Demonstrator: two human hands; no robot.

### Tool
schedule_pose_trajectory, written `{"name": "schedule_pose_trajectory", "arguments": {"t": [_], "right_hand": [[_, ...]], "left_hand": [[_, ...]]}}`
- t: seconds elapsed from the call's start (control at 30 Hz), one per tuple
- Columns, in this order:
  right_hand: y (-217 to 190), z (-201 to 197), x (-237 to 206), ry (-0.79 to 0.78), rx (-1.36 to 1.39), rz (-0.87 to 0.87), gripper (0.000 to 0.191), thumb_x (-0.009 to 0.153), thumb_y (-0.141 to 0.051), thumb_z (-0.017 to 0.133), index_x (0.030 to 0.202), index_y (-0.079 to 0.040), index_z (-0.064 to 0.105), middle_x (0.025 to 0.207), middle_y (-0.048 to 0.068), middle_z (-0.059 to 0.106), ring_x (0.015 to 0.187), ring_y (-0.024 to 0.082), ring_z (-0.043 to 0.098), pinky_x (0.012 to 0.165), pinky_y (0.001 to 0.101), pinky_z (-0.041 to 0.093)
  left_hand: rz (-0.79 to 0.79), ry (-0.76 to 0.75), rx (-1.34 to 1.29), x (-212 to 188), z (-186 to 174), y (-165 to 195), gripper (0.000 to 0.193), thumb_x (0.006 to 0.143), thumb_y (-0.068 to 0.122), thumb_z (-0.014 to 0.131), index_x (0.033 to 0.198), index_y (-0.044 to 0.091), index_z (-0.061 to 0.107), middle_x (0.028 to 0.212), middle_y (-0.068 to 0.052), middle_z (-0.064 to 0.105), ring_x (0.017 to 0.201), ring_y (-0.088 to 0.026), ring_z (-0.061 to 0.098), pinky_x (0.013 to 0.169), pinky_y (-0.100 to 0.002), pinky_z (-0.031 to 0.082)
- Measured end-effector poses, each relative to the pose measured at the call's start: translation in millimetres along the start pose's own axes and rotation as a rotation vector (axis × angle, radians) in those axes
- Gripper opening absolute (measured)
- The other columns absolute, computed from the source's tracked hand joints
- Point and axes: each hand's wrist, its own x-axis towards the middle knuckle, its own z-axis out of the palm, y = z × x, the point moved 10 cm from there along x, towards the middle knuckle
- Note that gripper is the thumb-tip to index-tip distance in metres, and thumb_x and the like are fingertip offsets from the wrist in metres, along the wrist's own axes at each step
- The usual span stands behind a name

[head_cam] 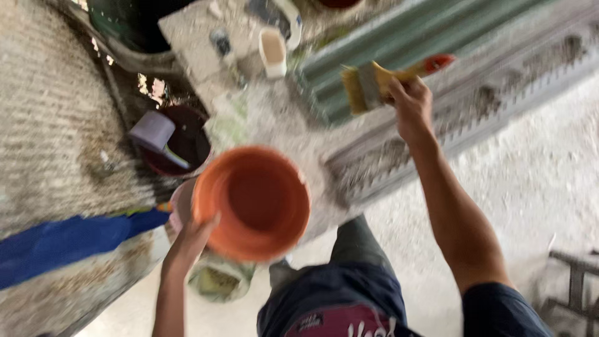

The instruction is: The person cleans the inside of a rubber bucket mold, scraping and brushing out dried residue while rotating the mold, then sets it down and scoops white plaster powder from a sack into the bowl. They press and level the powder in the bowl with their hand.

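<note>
My left hand (pixel 192 240) grips the rim of an empty orange bucket (pixel 253 203) and holds it up at waist height, its mouth facing me. My right hand (pixel 410 100) is raised further out and closed around the yellow handle of a wide paintbrush (pixel 368 84), whose bristles point left. The brush hangs in front of a green corrugated sheet (pixel 399 37). The picture is blurred by motion.
A dark red bucket (pixel 181 140) with a lilac scoop (pixel 153 131) in it stands to the left. A rough woven wall (pixel 50 125) with a blue strip (pixel 68 240) fills the left side. A white cup (pixel 272 53) sits on a concrete block; a pale gritty floor (pixel 536 168) lies at right.
</note>
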Motion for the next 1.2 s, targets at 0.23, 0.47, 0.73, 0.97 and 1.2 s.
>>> {"name": "schedule_pose_trajectory", "arguments": {"t": [0.23,0.47,0.73,0.97,1.2], "right_hand": [[24,82,265,0.014,-0.001,0.022,0.014,0.096,-0.017,0.075,0.093,-0.008,0.065,0.073,-0.003,0.058,0.056,0.007,0.048,0.046,0.0279,0.04],[91,162,369,-0.052,0.221,0.298,0.026,0.097,-0.01,0.075,0.081,-0.01,0.056,0.071,0.0,0.052,0.054,0.012,0.049,0.048,0.0329,0.044],[42,146,329,0.106,-0.006,-0.004,0.04,0.102,-0.009,0.057,0.066,-0.01,0.04,0.057,-0.002,0.042,0.049,0.011,0.04,0.044,0.0319,0.034],[-13,222,129,-0.2,-0.034,-0.229,0.026,0.109,-0.009,0.053,0.083,-0.008,0.047,0.074,-0.002,0.047,0.063,0.007,0.045,0.056,0.0291,0.042],[70,397,-86,-0.653,-0.484,-0.241,0.025,0.104,-0.022,0.06,0.116,-0.001,0.067,0.087,0.009,0.071,0.072,0.016,0.067,0.062,0.0341,0.056]], "left_hand": [[-0.355,0.334,-0.176,-28,25,-16,0.071,0.09,0.027,0.062,0.156,0.015,0.041,0.123,-0.014,0.07,0.086,-0.032,0.073,0.046,-0.042,0.057],[-0.44,0.525,-0.6,-61,81,-42,0.071,0.086,0.023,0.058,0.153,0.013,0.04,0.123,-0.014,0.068,0.087,-0.034,0.072,0.05,-0.045,0.058],[-0.145,0.602,-1.133,-66,93,-31,0.068,0.089,0.025,0.056,0.154,0.015,0.04,0.129,-0.01,0.067,0.099,-0.03,0.069,0.065,-0.041,0.055],[-0.147,0.843,-1.309,-107,61,-154,0.048,0.095,0.025,0.058,0.141,0.014,0.051,0.125,-0.008,0.067,0.097,-0.026,0.066,0.069,-0.04,0.053],[-0.139,0.749,-1.326,-121,15,-267,0.042,0.094,0.025,0.057,0.131,0.008,0.053,0.116,-0.009,0.07,0.094,-0.025,0.069,0.071,-0.041,0.056]]}}
